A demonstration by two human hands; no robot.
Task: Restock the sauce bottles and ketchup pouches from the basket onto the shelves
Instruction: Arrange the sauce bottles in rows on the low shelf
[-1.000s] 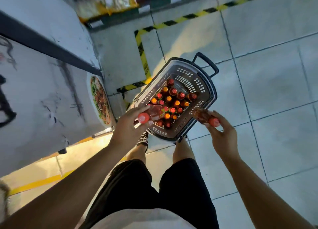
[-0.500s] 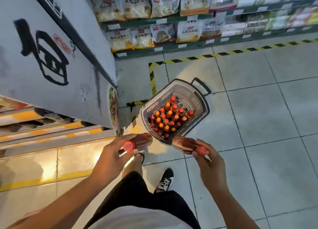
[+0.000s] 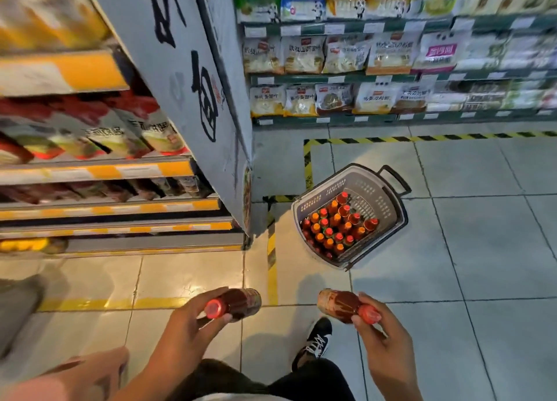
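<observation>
Big yellow-edged shelves (image 3: 99, 171) on the left, grey basket (image 3: 388, 216) on the floor tiles ahead, packed with red and orange caps. Left hand (image 3: 187, 334) grips one sauce bottle (image 3: 241, 302) near its cap; right hand (image 3: 382, 337) pinches another bottle (image 3: 340, 304) by the neck. Both lie sideways, held near the cap, so I'd say one could slip on the swing toward the shelf

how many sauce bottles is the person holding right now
2. One sauce bottle lies in the left hand; the other bottle in the right hand. Many more stand in the basket.
</observation>
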